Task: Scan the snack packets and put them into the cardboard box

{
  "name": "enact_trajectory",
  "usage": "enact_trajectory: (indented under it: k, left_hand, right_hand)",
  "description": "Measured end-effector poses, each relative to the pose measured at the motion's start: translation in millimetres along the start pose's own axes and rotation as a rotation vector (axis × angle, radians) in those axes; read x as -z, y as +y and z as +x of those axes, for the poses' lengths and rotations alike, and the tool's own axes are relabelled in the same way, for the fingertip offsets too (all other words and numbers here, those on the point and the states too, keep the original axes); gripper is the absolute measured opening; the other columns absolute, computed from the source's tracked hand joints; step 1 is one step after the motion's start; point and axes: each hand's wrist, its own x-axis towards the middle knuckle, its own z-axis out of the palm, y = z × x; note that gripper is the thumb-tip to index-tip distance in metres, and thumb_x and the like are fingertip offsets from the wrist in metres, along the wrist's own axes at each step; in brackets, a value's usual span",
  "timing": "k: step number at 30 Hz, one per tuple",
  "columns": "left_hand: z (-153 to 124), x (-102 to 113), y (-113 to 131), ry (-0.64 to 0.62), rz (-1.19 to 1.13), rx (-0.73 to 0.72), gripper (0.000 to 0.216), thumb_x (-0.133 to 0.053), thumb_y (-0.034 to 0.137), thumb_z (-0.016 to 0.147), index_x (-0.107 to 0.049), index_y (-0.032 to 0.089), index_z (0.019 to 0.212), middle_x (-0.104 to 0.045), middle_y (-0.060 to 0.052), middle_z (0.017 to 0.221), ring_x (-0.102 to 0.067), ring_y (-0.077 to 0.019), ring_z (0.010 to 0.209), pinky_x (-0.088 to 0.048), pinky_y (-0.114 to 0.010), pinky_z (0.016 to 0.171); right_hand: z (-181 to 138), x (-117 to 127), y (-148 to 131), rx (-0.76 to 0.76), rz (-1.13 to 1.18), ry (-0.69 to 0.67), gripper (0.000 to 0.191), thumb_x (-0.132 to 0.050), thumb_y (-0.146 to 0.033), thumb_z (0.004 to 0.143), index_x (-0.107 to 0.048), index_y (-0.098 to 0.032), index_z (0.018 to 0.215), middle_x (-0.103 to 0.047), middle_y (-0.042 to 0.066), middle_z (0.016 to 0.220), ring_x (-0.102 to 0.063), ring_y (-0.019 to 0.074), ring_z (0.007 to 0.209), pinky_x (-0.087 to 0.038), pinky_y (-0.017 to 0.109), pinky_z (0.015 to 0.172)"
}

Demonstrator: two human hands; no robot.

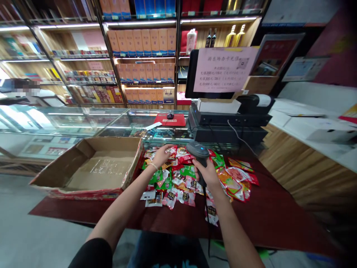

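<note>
My right hand [207,173] is wrapped round the handle of a dark barcode scanner [197,149] with a small blue light on top. The scanner's head is above a spread of small snack packets [186,170] in red, green, white and pink. My left hand [161,157], with a band on its wrist, reaches over the far left part of the packets. Its thumb and fingers look apart, and no packet shows between them. Some packets are hidden beneath my hands and the scanner.
A shallow cardboard box [103,162] stands left of the packets on the dark red table [267,219]. Behind are a glass counter [111,128], a mouse [170,116] on a red pad and a monitor [191,74] with a pink notice. The scanner's cable [208,219] hangs over the front edge.
</note>
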Motion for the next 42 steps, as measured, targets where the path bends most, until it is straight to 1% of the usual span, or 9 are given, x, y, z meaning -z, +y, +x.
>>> enact_trajectory:
  k: [5, 9, 13, 17, 20, 26, 33, 38, 42]
  left_hand:
    - [-42, 14, -1, 0.216, -0.198, -0.037, 0.035, -0.049, 0.015, 0.087, -0.063, 0.019, 0.119, -0.069, -0.009, 0.12, -0.064, -0.0203, 0.112, -0.049, -0.039, 0.101]
    - [-89, 6, -15, 0.385, -0.166, -0.034, 0.026, -0.05, 0.025, 0.093, -0.064, 0.02, 0.113, -0.07, -0.009, 0.112, -0.067, -0.0204, 0.105, -0.052, -0.038, 0.095]
    - [-133, -6, -35, 0.388, -0.014, -0.084, 0.025, -0.049, 0.029, 0.095, -0.064, 0.02, 0.112, -0.07, -0.009, 0.111, -0.065, -0.0223, 0.106, -0.051, -0.039, 0.095]
    - [-158, -8, -48, 0.318, 0.08, -0.171, 0.025, -0.047, 0.026, 0.094, -0.065, 0.022, 0.111, -0.07, -0.009, 0.107, -0.065, -0.0222, 0.103, -0.05, -0.039, 0.094]
    - [-164, -6, -52, 0.323, 0.072, -0.155, 0.025, -0.046, 0.028, 0.094, -0.065, 0.023, 0.109, -0.07, -0.009, 0.106, -0.065, -0.0226, 0.102, -0.051, -0.039, 0.092]
    - [-163, -5, -57, 0.42, 0.005, -0.082, 0.023, -0.049, 0.031, 0.092, -0.067, 0.025, 0.105, -0.071, -0.007, 0.106, -0.066, -0.0247, 0.102, -0.053, -0.041, 0.091]
    - [-162, -11, -59, 0.432, -0.011, -0.102, 0.023, -0.051, 0.031, 0.091, -0.068, 0.027, 0.106, -0.072, -0.007, 0.107, -0.067, -0.0254, 0.102, -0.054, -0.042, 0.09]
    - [-154, -7, -47, 0.375, -0.013, -0.099, 0.026, -0.051, 0.032, 0.092, -0.064, 0.025, 0.114, -0.069, -0.009, 0.115, -0.064, -0.0244, 0.109, -0.052, -0.041, 0.095]
    - [-122, 6, -31, 0.343, -0.007, -0.152, 0.03, -0.049, 0.031, 0.093, -0.059, 0.024, 0.121, -0.064, -0.01, 0.121, -0.061, -0.0225, 0.113, -0.05, -0.04, 0.098]
  right_hand:
    - [-14, 2, 9, 0.004, 0.062, 0.031, 0.042, -0.08, -0.053, 0.069, -0.054, -0.021, 0.08, -0.054, -0.008, 0.052, -0.046, 0.0084, 0.033, -0.04, 0.021, 0.032]
    - [-34, -2, 28, 0.032, 0.123, 0.055, 0.037, -0.077, -0.05, 0.075, -0.055, -0.021, 0.083, -0.055, -0.007, 0.055, -0.047, 0.008, 0.035, -0.042, 0.02, 0.035]
    - [-51, -1, 55, 0.023, 0.188, 0.054, 0.039, -0.076, -0.052, 0.076, -0.053, -0.022, 0.086, -0.055, -0.008, 0.059, -0.048, 0.0078, 0.038, -0.043, 0.02, 0.037]
    - [-59, 3, 80, 0.003, 0.214, 0.03, 0.038, -0.075, -0.051, 0.078, -0.053, -0.022, 0.09, -0.055, -0.008, 0.06, -0.048, 0.0077, 0.038, -0.043, 0.02, 0.037]
    - [-61, 5, 92, -0.03, 0.255, 0.01, 0.037, -0.075, -0.051, 0.078, -0.054, -0.023, 0.091, -0.055, -0.008, 0.061, -0.047, 0.0077, 0.038, -0.042, 0.02, 0.037]
    - [-61, 8, 102, -0.059, 0.262, -0.027, 0.041, -0.074, -0.055, 0.077, -0.051, -0.022, 0.072, -0.052, -0.006, 0.056, -0.044, 0.008, 0.036, -0.041, 0.023, 0.037]
    - [-62, 4, 103, -0.074, 0.285, -0.022, 0.044, -0.076, -0.058, 0.073, -0.051, -0.022, 0.075, -0.055, -0.005, 0.059, -0.045, 0.0075, 0.036, -0.039, 0.022, 0.035]
    - [-54, 2, 84, -0.045, 0.251, -0.015, 0.043, -0.078, -0.055, 0.073, -0.051, -0.023, 0.086, -0.057, -0.007, 0.061, -0.047, 0.0072, 0.037, -0.041, 0.02, 0.036]
    - [-29, 2, 51, -0.023, 0.179, -0.014, 0.045, -0.078, -0.055, 0.072, -0.052, -0.023, 0.09, -0.058, -0.007, 0.062, -0.049, 0.008, 0.039, -0.044, 0.021, 0.037]
